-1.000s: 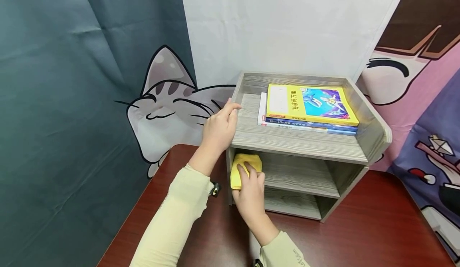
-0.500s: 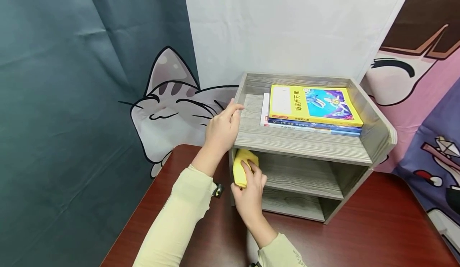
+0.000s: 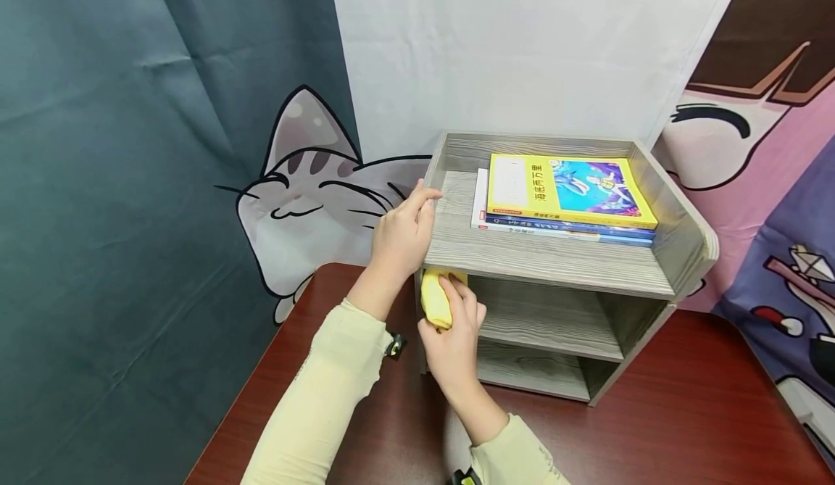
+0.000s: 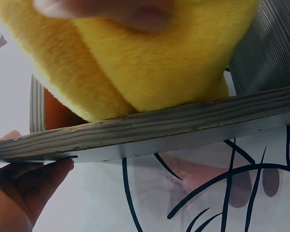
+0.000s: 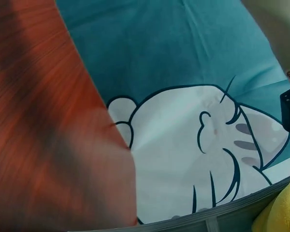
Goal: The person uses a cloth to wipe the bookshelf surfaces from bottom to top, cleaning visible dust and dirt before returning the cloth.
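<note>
Head view's looking bright, mostly sharp; the white backdrop is reflecting pale light, the table is showing glare nr btm ctr, lower bays of the shelf are sitting in shadow. L wrist view: R hand is looking blurred up close, upper L corner's washing out, L hand is lying partly in shadow. R wrist: soft dark bands are crossing the table w/ smeared grain; shelf edge is bowing nr btm.
</note>
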